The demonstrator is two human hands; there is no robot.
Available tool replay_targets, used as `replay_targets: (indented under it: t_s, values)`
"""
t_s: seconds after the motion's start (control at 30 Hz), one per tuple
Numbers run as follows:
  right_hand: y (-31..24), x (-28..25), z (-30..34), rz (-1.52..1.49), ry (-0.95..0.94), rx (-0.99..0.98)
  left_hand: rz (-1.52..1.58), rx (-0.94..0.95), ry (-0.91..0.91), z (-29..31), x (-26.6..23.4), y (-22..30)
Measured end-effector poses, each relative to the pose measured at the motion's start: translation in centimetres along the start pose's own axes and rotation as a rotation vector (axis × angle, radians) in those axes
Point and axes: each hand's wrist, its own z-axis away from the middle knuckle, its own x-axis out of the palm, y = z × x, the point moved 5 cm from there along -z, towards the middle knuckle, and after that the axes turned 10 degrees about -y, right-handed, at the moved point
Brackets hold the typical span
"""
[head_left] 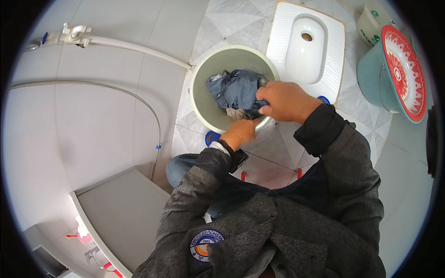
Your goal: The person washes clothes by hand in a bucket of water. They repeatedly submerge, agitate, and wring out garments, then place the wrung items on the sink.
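Observation:
A pale green bucket (202, 99) stands on the floor in front of me. Bunched inside it is a wet-looking blue-grey garment (236, 88), with a beige cloth (235, 113) showing under its near edge. My right hand (288, 99) reaches over the right side of the rim, its fingers closed on the garment's right edge. At the near rim is my left hand (239, 133), slightly blurred and curled. What the left fingers hold, whether the rim or cloth, is hidden.
A white squat toilet (282, 65) lies beyond the bucket to the right. Farther right, a red-and-white basin (419, 92) leans on a blue-green bucket (368, 76). White pipe (139, 47) and a thin hose (150, 109) run along the left wall. A grey panel (123, 204) stands lower left.

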Motion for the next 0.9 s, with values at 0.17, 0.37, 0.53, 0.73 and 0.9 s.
replay_targets:
  t_s: [0.17, 0.37, 0.53, 0.73, 0.9]
  values:
    - [0.7, 0.2, -0.7, -0.025, -0.013, 0.063, 0.017, 0.081, -0.151, 1.7, 4.2, 2.5]
    - [0.8, 4.5, -4.3, -0.076, -0.174, 0.12, 0.193, 0.385, -0.104, 7.5, -1.3, 1.2]
    - [2.5, 10.9, -7.8, 0.006, -0.368, 0.271, 0.484, 0.158, 0.795, 15.2, -11.2, -8.3]
    - [2.9, 18.2, -12.0, -0.18, -0.482, 0.392, 0.378, -0.074, 0.744, 18.2, -8.4, -12.9]
    - [2.2, 23.4, -17.4, -0.127, -0.519, 0.399, 0.47, -0.035, 0.784, 21.5, -7.4, -13.7]
